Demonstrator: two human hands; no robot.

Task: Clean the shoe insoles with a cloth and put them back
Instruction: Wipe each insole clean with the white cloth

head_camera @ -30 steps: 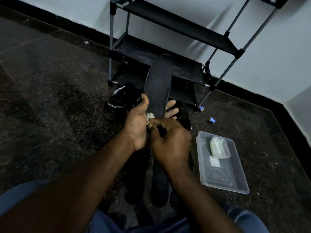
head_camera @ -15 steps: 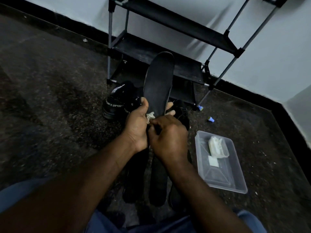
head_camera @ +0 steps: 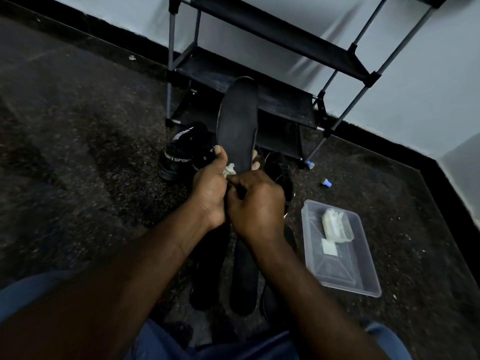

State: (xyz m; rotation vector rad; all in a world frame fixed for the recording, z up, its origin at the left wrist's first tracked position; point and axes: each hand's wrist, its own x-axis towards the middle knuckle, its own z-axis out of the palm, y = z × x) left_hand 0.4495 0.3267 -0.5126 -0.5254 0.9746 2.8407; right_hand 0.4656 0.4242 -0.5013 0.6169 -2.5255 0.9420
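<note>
Item 1. Insole (head_camera: 237,126): dark, held upright in front of the shoe rack (head_camera: 259,29), toe end uppermost, heel end hidden between the two hands.

Item 2. Left hand (head_camera: 210,188): grips the lower part of the insole, thumb on the near face, fingertips (head_camera: 255,166) showing past its far edge.

Item 3. Right hand (head_camera: 255,203): fingers curled, pinching the cloth against the insole just beside the left thumb.

Item 4. Cloth (head_camera: 230,169): small, white, crumpled; only a scrap shows between the hands.

Item 5. Black shoe (head_camera: 179,154): on the floor (head_camera: 78,152) to the left of the hands, white "SPORT" lettering on it. A second dark shoe (head_camera: 279,170) lies to the right, partly hidden by the right hand.

Item 6. Spare insoles (head_camera: 244,276): dark, flat on the floor below the forearms, side by side.

Item 7. Clear plastic tray (head_camera: 363,279): on the floor to the right, holding a white packet (head_camera: 336,226).

Item 8. Two small blue caps (head_camera: 326,182): on the floor between tray and rack.
</note>
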